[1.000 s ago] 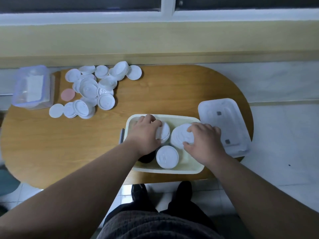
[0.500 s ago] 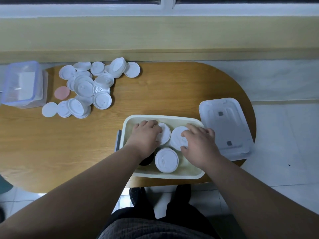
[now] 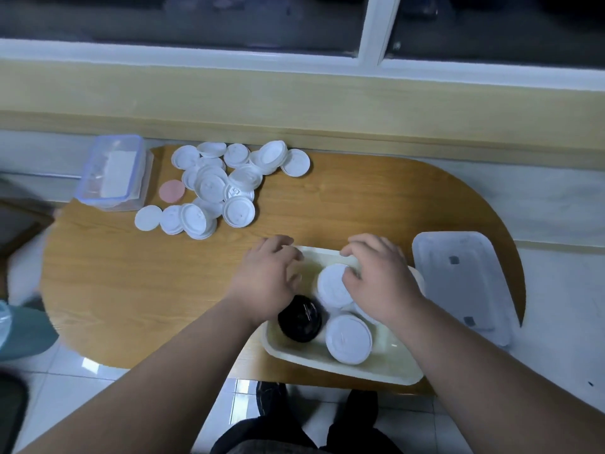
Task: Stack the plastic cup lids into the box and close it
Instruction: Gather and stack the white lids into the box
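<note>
A cream box (image 3: 340, 363) stands at the table's front edge with white lid stacks (image 3: 348, 339) and a black lid stack (image 3: 300, 318) inside. My right hand (image 3: 379, 283) rests on a white lid stack (image 3: 332, 286) at the box's back, fingers curled on its edge. My left hand (image 3: 266, 278) hovers over the box's left back corner, fingers spread, holding nothing. The box's translucent cover (image 3: 461, 283) lies flat to the right. A heap of loose white lids (image 3: 222, 185) and one pink lid (image 3: 172, 191) lie at the back left.
A clear blue-rimmed container (image 3: 111, 172) sits at the table's back left corner. The wooden table (image 3: 131, 273) is oval, against a yellow wall ledge. Tiled floor and my feet show below the front edge.
My left hand has lifted off the lids and moved left and back, uncovering the black stack. My right hand shifted back onto the rear white stack. The camera tilted up and right.
</note>
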